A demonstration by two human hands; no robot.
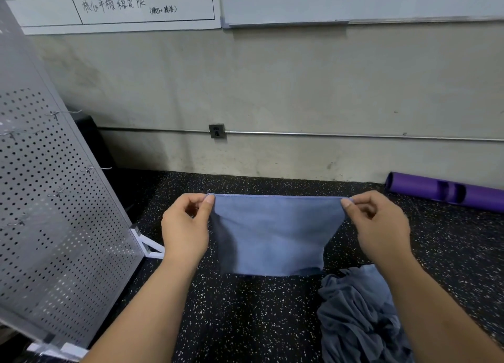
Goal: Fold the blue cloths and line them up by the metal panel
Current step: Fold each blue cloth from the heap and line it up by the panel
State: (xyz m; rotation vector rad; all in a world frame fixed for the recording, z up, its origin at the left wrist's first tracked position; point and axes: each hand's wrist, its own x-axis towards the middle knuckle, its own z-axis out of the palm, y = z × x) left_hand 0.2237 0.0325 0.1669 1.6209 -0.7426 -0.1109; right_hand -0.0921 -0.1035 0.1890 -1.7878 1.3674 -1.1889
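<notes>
A blue cloth (272, 234) hangs in the air in front of me, stretched flat between both hands. My left hand (185, 226) pinches its top left corner between thumb and fingers. My right hand (379, 221) pinches the top right corner the same way. The cloth's lower edge hangs free above the speckled black floor (245, 313). A crumpled pile of blue-grey cloths (357, 316) lies on the floor at lower right, partly behind my right forearm. The perforated metal panel (54, 212) stands tilted at the left.
The panel rests on white feet (148, 244) and carries small wire hooks. A purple tube (441, 191) lies by the wall at right. A grey wall with a socket (217, 131) and a pipe runs behind.
</notes>
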